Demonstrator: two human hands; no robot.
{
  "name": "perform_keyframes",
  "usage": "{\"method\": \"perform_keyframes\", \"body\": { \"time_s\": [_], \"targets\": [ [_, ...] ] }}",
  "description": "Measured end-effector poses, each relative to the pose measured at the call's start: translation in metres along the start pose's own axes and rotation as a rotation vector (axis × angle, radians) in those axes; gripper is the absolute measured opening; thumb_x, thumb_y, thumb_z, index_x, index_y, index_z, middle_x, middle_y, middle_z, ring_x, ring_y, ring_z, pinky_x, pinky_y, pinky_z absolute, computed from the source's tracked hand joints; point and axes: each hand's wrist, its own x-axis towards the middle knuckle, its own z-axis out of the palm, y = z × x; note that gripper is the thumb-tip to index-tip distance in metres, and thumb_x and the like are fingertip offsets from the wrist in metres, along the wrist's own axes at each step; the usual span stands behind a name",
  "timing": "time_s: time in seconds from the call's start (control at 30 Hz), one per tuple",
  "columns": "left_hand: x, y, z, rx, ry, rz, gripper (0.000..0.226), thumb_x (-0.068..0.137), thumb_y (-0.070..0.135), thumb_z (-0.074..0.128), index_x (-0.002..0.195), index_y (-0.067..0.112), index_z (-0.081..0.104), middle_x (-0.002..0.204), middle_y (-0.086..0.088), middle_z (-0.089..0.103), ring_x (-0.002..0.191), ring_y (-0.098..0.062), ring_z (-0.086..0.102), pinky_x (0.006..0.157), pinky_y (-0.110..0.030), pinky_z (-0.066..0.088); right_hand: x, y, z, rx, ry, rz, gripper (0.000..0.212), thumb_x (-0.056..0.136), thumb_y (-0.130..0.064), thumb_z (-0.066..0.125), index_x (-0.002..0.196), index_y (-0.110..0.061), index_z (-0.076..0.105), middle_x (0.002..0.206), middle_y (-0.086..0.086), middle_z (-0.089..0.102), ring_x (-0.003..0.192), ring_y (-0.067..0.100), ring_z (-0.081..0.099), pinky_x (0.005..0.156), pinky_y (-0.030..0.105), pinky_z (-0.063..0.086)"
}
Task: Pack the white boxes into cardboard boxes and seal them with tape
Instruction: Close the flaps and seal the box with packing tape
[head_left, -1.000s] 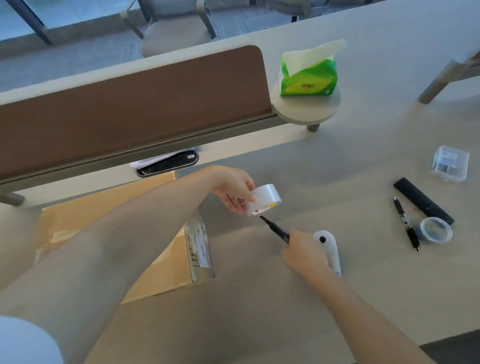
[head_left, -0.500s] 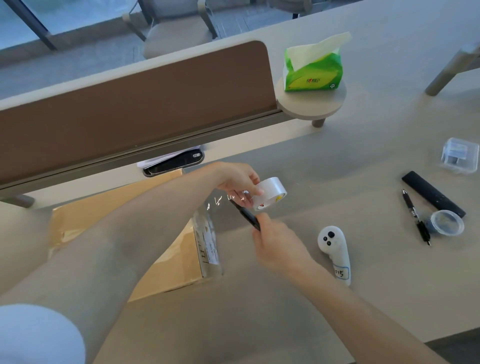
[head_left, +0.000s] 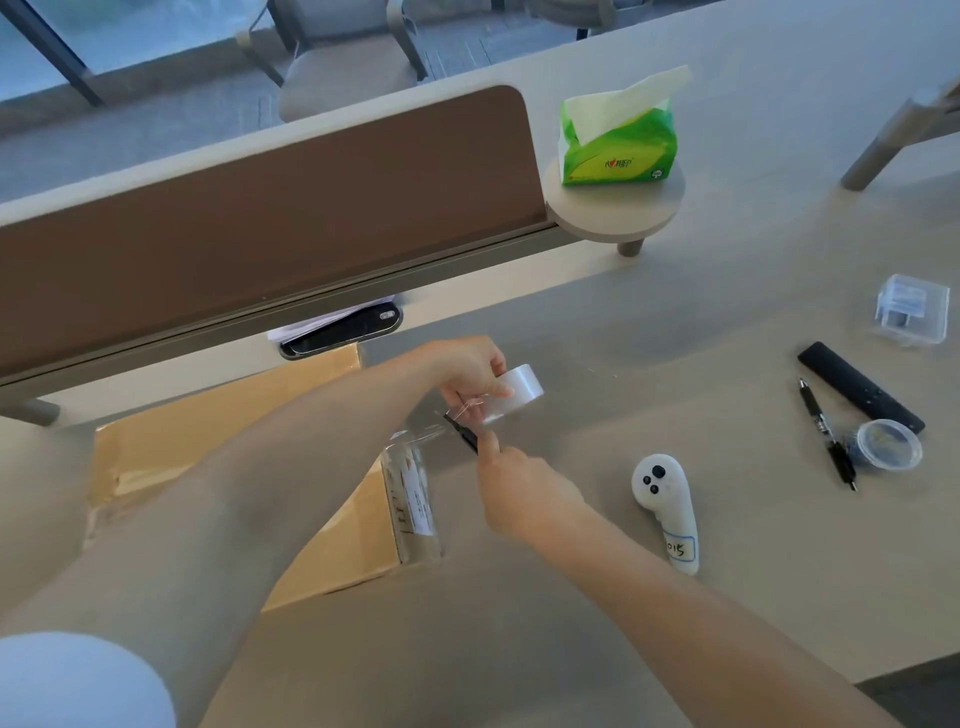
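Cardboard box (head_left: 234, 467): it lies closed on the left side of the table (head_left: 675, 338), its far corner close under the divider panel (head_left: 260, 234). No white box shows, so you cannot tell what is packed.
Tape strip (head_left: 422, 432): a clear strip runs from the box's right end, above the label, up to the roll.
Tape roll (head_left: 514, 391): your left hand (head_left: 467, 370) holds it just past the box's right end, thumb and fingers curled round its rim.
Cutter (head_left: 461, 430): your right hand (head_left: 524, 493) pinches a thin dark tool, probably a blade, with its tip at the stretched strip.
Cut risk: the tip sits just beside your left fingers, so a slip as the tape gives way can nick them.
Slack risk: if your left hand eases off, the strip can fold onto itself or tear ragged.
Pull risk: tugging the roll can peel the strip off the box end or drag the box.
Loose-end risk: once cut, the free end may fall back onto the roll.
White controller (head_left: 667, 512): it lies near your right forearm, where a sweep of that arm could knock it.
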Motion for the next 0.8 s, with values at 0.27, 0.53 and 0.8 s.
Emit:
{"method": "perform_keyframes", "body": {
  "time_s": [0.27, 0.53, 0.8],
  "targets": [
    [-0.003, -0.001, -0.009, -0.262, 0.222, 0.078, 0.012, 0.101, 0.016, 0.058, 0.09, 0.012, 0.053, 0.082, -0.018, 0.067, 0.063, -0.027, 0.064, 0.053, -0.026, 0.054, 0.002, 0.01, -0.006, -0.069, -0.211, -0.014, 0.033, 0.093, -0.001, 0.044, 0.125, -0.003, 0.04, 0.097, 0.012, 0.057, 0.093, 0.036, 0.061, 0.064, 0.038, 0.041],
    [-0.025, 0.021, -0.043, -0.176, 0.371, 0.238, 0.011, 0.098, 0.03, 0.061, 0.099, 0.02, 0.06, 0.082, -0.004, 0.076, 0.071, -0.017, 0.076, 0.067, -0.03, 0.06, 0.049, 0.025, -0.004, 0.123, 0.004, 0.105, 0.038, 0.095, -0.007, 0.041, 0.132, -0.005, 0.035, 0.127, 0.016, 0.045, 0.113, 0.044, 0.055, 0.083, 0.046, 0.045],
    [-0.065, 0.005, -0.059, -0.116, 0.495, 0.297, 0.007, 0.097, 0.031, 0.062, 0.093, 0.025, 0.061, 0.08, -0.003, 0.076, 0.067, -0.015, 0.075, 0.067, -0.031, 0.062, 0.092, 0.034, 0.017, 0.208, 0.148, 0.185, 0.032, 0.1, -0.023, 0.047, 0.127, -0.006, 0.042, 0.13, 0.015, 0.04, 0.12, 0.039, 0.043, 0.096, 0.043, 0.039]
  ]
}}
